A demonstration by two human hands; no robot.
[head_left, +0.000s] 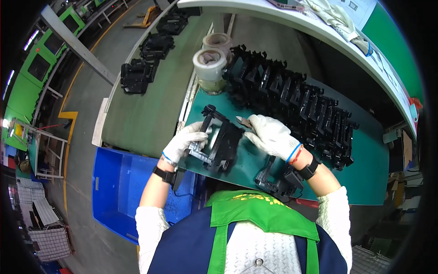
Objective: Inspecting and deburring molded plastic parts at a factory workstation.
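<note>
My left hand (185, 141), in a white glove, is closed on the left edge of a black plastic frame part (223, 144) with a rectangular opening. The part is tilted over the green tabletop (365, 178). Just right of it, my gloved right hand (272, 136) is wrapped round a small pair of cutting pliers (244, 121), whose metal jaws point left toward the part. The pliers' handles are hidden in the palm. Below my right hand, another black plastic part (280, 179) lies at the table's near edge.
Several black parts stand in a dense row (292, 100) on the table's far side. Rolls of clear film (210, 68) stand by a conveyor belt (150, 116) carrying more black parts (137, 75). A blue bin (119, 182) sits at the lower left. A white shelf (319, 32) arches overhead.
</note>
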